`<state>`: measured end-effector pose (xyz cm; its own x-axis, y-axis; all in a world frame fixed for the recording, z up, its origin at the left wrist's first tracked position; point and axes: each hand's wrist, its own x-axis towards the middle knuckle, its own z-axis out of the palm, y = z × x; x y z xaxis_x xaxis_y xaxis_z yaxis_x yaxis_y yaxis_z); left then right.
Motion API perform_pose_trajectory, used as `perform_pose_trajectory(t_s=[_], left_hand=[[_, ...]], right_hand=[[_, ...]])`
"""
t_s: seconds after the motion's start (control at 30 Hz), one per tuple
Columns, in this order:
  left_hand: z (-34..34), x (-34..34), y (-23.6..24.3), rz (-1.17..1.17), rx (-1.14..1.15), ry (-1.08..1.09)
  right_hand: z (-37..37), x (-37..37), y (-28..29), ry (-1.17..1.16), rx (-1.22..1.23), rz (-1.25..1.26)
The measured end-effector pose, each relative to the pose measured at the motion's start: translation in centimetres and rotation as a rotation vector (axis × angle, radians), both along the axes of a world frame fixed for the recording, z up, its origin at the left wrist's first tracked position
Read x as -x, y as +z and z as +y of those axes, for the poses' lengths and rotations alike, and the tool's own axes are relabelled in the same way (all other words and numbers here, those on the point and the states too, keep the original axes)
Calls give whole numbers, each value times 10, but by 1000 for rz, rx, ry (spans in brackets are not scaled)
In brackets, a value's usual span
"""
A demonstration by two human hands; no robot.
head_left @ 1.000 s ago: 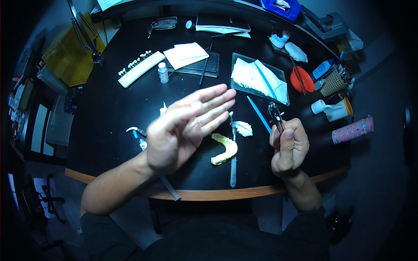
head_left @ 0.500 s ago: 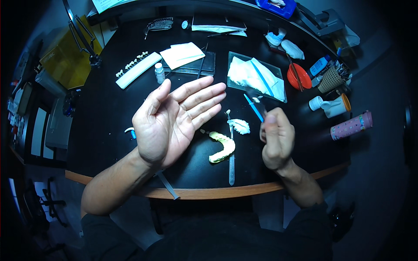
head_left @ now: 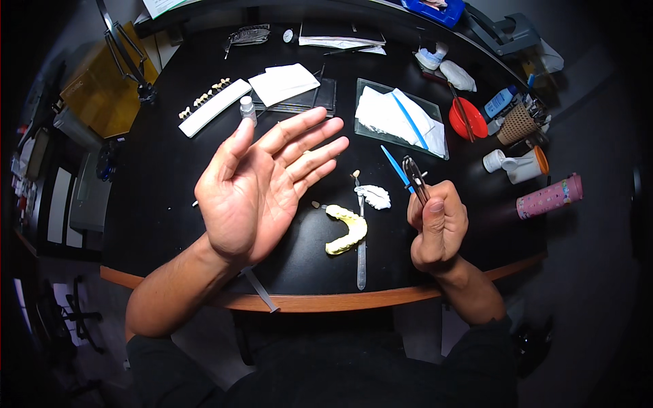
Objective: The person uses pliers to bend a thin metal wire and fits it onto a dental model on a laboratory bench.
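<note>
My left hand (head_left: 255, 183) is raised over the table with its palm up and fingers stretched out. A small pale spot shows between its fingers; I cannot make out what it is. My right hand (head_left: 439, 221) is closed around dark metal tweezers (head_left: 416, 180) and a slim blue stick (head_left: 396, 166), both pointing up. Between the hands lies a yellow horseshoe-shaped dental model (head_left: 348, 231), beside a metal spatula (head_left: 362, 265). A white dental model piece (head_left: 374, 197) rests near the spatula's upper end. Small tooth-shaped tabs (head_left: 356, 175) lie close by.
A white holder (head_left: 214, 109) with a row of tooth shade tabs, a small bottle (head_left: 247, 107) and paper (head_left: 284, 85) sit at the far left. A glass plate (head_left: 439, 146) carries tissue. On the right are a red bowl (head_left: 466, 121), white cups and a pink flask (head_left: 549, 197).
The tweezers, blurred before, now stand out clearly, and my right hand has turned and dropped slightly. My left hand shifted a little left. The light went from bluish to whiter.
</note>
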<state>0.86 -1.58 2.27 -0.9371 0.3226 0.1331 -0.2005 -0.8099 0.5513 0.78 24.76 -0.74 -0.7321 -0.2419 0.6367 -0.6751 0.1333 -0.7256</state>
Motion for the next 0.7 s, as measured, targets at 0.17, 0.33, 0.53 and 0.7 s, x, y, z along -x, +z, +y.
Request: perform_pose_trajectory(t_s=[0.17, 0.33, 0.53, 0.7], left_hand=[[-1, -1, 1, 21, 19, 4], [-4, 1, -1, 56, -49, -4], [-1, 1, 0, 24, -104, 11], [-3, 1, -1, 7, -110, 12]], right_hand=[[-3, 0, -1, 9, 23, -21], [-14, 3, 10, -161, -236, -169], [-7, -2, 7, -30, -216, -8], [-14, 5, 6, -120, -318, -57]])
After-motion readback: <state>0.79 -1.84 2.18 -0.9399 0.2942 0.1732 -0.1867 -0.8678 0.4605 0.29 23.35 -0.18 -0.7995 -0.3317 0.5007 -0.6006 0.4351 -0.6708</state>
